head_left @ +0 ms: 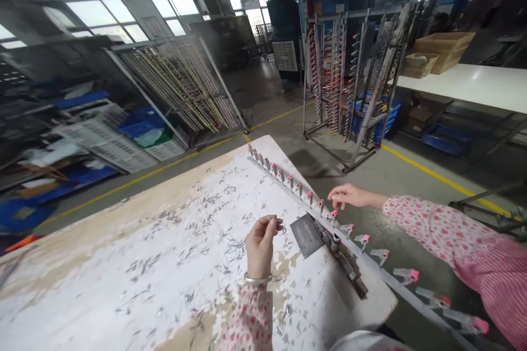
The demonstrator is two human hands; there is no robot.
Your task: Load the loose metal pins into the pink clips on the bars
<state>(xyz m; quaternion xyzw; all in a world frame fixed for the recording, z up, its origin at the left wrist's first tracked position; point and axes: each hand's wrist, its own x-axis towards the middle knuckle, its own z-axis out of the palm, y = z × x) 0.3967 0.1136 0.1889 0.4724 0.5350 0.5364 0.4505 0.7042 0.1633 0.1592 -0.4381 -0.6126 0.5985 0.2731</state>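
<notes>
Left hand (259,244): raised over the table, thumb and forefinger pinched on a small dark sliver (280,222), too small to identify; a bracelet (257,280) rings the wrist.
Right hand (349,196): released, fingers loosely extended and slightly bent, just beyond the bar and near the clips midway along it; whether a fingertip touches one, I cannot tell.
Bar (368,261): long and pale, slanting from the table's far corner, past its right edge, to the lower right.
Clips (364,239): lined up along the bar, many with pink ends.
Fixture (348,267): dark metal, by the table's right edge, partly under the bar, with a dark plate (307,236) beside it, between the two hands.
Table (99,285): white surface with worn tan patches; small metal pieces (236,247) lie scattered across it, left of the left hand and around it.
Floor beyond: a loaded rack (181,77) to the left, another rack (335,71) ahead, and yellow lines (436,173).
Far right: cardboard boxes (447,49) on a white worktop (486,82).
</notes>
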